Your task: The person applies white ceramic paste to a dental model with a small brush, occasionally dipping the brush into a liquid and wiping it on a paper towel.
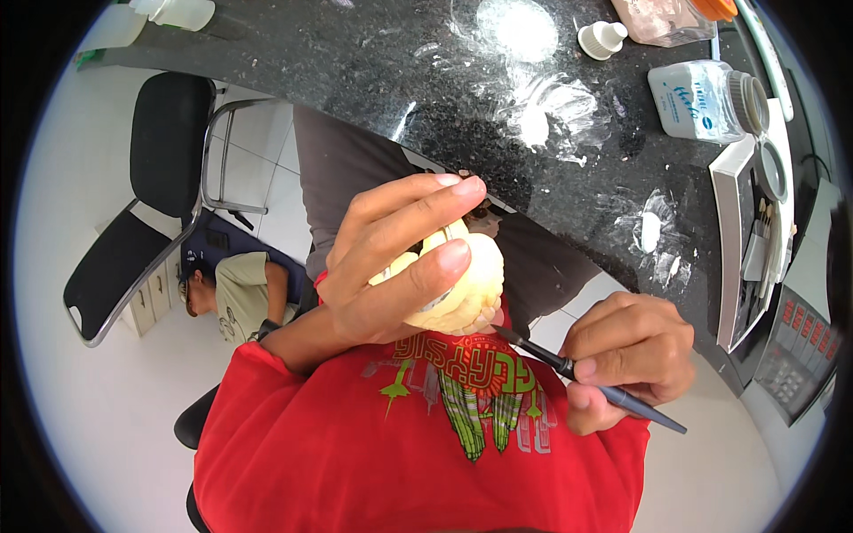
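My left hand (382,253) is closed around a pale yellow dental cast (480,271), held up in front of my chest. The thumb presses on its near side while the fingers wrap over its far side, and they hide part of it. Tooth shapes show along the cast's lower right edge. In my right hand (635,351) a slim brush (538,351) with a dark handle is pinched between thumb and fingers. Its dark, pointed tip is at the teeth of the cast; whether it touches them I cannot tell.
White powder (538,124) is smeared over the black speckled worktop (373,62). A clear jar (697,102), a white cap (602,40) and an orange-lidded container (671,19) stand at the right, above a box of small tools (751,240). Left are a black chair (164,133) and a seated person (240,289).
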`<state>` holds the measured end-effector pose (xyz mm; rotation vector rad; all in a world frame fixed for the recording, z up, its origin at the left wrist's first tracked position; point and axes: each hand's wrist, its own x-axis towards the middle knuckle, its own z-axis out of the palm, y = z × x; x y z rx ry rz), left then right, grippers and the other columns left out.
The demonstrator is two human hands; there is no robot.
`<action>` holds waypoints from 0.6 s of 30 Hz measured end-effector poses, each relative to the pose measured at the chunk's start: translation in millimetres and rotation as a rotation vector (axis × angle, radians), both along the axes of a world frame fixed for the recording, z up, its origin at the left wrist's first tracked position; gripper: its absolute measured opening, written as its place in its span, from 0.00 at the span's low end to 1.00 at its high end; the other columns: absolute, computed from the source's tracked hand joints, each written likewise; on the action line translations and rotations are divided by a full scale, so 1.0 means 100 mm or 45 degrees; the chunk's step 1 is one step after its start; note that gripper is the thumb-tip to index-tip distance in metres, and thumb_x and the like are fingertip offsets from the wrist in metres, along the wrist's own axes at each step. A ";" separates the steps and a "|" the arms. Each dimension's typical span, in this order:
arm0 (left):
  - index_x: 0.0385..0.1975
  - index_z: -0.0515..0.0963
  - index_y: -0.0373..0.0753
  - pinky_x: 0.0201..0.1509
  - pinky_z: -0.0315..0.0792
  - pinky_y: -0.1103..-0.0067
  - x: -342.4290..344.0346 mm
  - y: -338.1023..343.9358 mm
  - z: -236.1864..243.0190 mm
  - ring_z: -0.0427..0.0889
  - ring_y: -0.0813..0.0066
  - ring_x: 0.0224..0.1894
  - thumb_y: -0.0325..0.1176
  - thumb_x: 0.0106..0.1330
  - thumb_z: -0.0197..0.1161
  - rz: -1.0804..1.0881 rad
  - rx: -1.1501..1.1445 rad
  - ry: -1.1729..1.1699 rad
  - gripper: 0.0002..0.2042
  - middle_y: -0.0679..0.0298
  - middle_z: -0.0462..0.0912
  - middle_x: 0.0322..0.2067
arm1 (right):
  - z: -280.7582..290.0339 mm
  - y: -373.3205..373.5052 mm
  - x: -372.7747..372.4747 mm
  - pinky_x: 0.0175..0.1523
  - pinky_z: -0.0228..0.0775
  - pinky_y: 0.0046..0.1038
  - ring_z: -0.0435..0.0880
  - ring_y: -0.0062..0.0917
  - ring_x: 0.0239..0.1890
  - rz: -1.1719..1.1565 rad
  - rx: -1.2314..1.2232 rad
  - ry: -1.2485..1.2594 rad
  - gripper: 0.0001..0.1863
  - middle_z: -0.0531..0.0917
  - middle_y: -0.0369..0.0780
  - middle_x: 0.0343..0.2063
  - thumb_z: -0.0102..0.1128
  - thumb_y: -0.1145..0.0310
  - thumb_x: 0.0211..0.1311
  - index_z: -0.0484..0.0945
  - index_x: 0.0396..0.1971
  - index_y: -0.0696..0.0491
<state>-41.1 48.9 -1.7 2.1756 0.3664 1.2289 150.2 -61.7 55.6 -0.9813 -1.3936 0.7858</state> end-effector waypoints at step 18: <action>0.51 0.70 0.39 0.46 0.79 0.71 0.02 -0.01 -0.03 0.79 0.55 0.46 0.31 0.50 0.74 0.044 0.048 -0.026 0.27 0.47 0.79 0.47 | -0.03 -0.02 -0.06 0.18 0.73 0.21 0.79 0.25 0.15 -0.096 0.022 -0.020 0.10 0.80 0.44 0.18 0.68 0.81 0.40 0.75 0.23 0.61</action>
